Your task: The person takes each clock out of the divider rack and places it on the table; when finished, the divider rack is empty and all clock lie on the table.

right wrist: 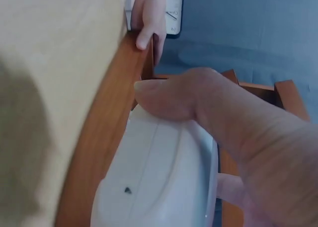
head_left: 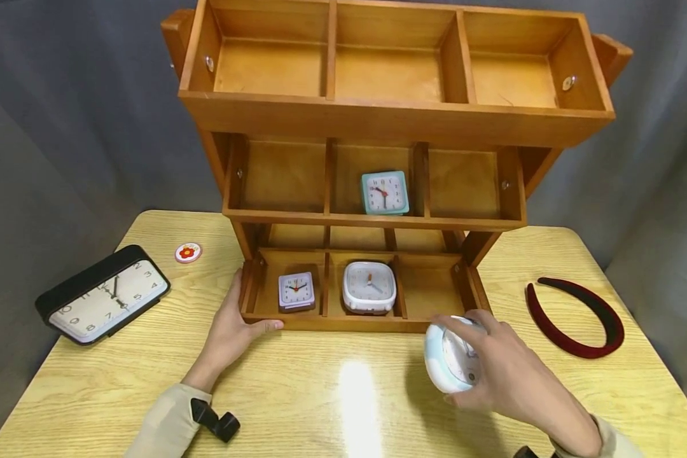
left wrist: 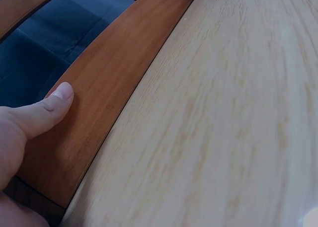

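My right hand (head_left: 495,366) grips a round white and pale-blue alarm clock (head_left: 442,362), held in front of the lowest tier's right end. In the right wrist view, the thumb presses on the white casing of the clock (right wrist: 149,172). My left hand (head_left: 229,331) holds the left front corner of the lowest tier of a tiered wooden storage box (head_left: 343,324), thumb along the front board. That tier holds a small purple square clock (head_left: 296,291) on the left and a white rounded clock (head_left: 369,288) in the middle. A teal square clock (head_left: 385,193) sits in the middle tier's centre compartment.
A large black-framed clock (head_left: 105,296) lies at the left of the table, near a round badge with a red flower (head_left: 188,252). On the right lies a dark red headband (head_left: 578,350). The wider top tier (head_left: 395,117) overhangs the lower ones. Grey curtains stand behind.
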The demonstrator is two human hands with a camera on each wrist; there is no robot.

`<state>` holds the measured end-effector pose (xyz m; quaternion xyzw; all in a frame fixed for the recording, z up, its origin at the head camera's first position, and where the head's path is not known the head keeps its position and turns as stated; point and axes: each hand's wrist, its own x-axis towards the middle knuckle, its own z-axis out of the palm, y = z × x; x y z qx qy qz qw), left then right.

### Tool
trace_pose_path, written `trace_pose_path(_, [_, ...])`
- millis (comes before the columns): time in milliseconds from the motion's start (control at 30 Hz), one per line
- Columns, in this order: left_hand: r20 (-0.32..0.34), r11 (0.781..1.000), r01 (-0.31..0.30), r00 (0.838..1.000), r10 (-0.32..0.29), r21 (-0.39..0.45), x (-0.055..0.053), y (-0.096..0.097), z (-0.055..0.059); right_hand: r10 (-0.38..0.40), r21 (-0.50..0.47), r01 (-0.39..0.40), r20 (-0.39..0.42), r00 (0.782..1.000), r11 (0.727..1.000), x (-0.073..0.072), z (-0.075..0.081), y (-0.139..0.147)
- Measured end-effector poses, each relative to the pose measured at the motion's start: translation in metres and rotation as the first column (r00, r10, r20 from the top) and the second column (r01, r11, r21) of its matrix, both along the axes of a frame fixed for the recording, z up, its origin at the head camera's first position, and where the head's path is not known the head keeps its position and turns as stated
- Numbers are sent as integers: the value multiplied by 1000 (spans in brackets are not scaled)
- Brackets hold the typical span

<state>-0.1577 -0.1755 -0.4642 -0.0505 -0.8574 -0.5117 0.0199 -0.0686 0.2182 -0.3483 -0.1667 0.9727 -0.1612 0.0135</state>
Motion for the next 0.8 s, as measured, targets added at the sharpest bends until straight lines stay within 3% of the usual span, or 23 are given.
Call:
trace_pose_path(167, [-18, 1000, 10, 1000, -10, 5, 0, 0, 1, -86, 35, 82, 125, 988, 996, 18, -12, 9])
trace_pose_path(333, [-41, 1000, 23, 999, -23, 5, -1, -2, 3, -143, 56, 135, 212, 967, 989, 24, -29, 19])
trace_pose_path(633, [-21, 1000, 8, 1000, -8, -19, -2, -2, -2, -71, 92, 53, 210, 975, 994, 15, -47, 32])
trace_pose_path(800, [-22, 1000, 20, 1000, -20, -7, -2, 0, -4, -74, 96, 53, 228, 971, 994, 15, -52, 35])
